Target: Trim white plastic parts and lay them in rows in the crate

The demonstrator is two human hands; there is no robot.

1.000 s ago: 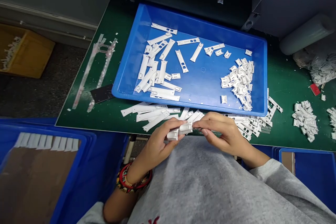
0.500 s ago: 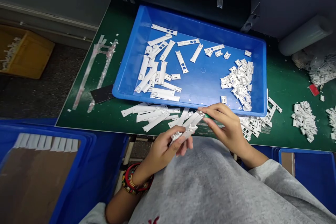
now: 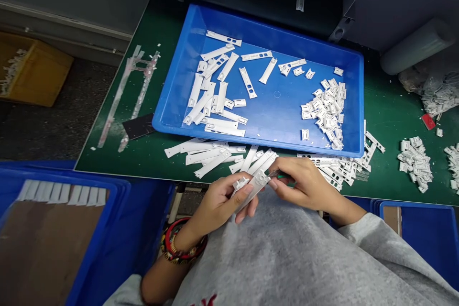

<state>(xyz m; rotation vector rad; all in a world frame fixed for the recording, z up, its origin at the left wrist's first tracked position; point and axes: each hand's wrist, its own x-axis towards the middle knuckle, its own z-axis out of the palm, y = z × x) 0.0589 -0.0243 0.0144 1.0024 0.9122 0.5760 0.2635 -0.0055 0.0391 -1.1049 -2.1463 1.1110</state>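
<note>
My left hand (image 3: pixel 218 201) is closed round a long white plastic strip (image 3: pixel 253 189) with a small white clip at its end, held just above my lap at the table's near edge. My right hand (image 3: pixel 304 181) pinches the strip's other end, fingers pressed together. Loose white strips (image 3: pixel 206 153) lie on the green table (image 3: pixel 387 114) just beyond my hands. The blue tray (image 3: pixel 272 143) behind them holds more long strips (image 3: pixel 215 100) on its left side and a heap of small white clips (image 3: pixel 326 110) on its right.
Small clip piles (image 3: pixel 416 162) lie on the table at the right. Blue bins (image 3: pixel 107 229) sit low at the left and right (image 3: pixel 423 229). Cut plastic runners (image 3: pixel 125 95) lie at the table's left edge. A cardboard box (image 3: pixel 32 74) stands on the floor.
Both hands separated, the right reaching to the tray's near edge, then came back together near my lap. The strip now lies slanted between them.
</note>
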